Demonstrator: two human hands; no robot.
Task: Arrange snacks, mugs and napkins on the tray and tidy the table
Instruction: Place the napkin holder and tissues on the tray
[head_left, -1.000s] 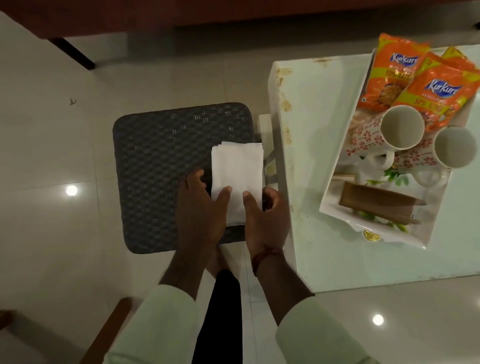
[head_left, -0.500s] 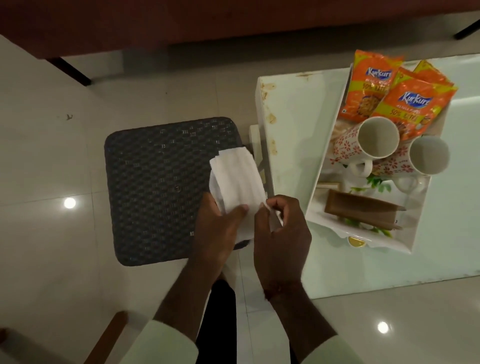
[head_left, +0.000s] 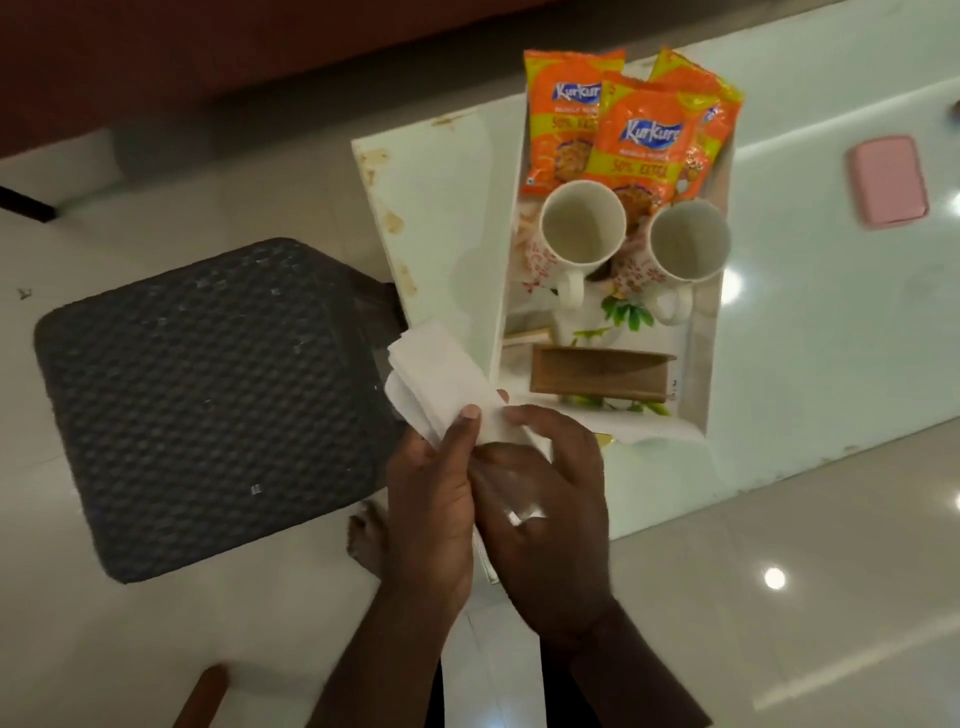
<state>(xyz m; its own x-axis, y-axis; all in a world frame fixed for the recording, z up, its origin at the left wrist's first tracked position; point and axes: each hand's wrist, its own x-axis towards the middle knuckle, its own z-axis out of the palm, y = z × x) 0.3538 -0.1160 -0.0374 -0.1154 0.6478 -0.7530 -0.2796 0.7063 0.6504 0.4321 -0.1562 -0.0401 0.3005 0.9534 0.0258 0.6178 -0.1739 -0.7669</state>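
While your hands sit low in the frame between the stool and the table, both are closed on the stack of white napkins (head_left: 441, 379). Your left hand (head_left: 431, 493) wraps the stack from below and the left side, thumb laid flat up its face, the nail showing near the top edge of the grip. Your right hand (head_left: 545, 499) comes in from the right, fingers curled together, index tip and thumb pinching the near right corner of the paper; the lower fingers are blurred. The napkins fan upward and left, loose at the far end, in the air above the gap between the dark woven stool seat (head_left: 208, 400) and the corner of the white table (head_left: 441, 208). On the table, the white tray (head_left: 698, 364) holds three orange snack packets (head_left: 644, 145) overlapped at its far end. Two white mugs with red floral print stand side by side just in front of them, left mug (head_left: 582, 228) and right mug (head_left: 688, 247), both empty, handles toward you. A brown wooden napkin holder (head_left: 602, 371) lies across the tray's near end, just beyond your right fingertips. A pink flat case (head_left: 888, 182) rests on the table well right of the tray.
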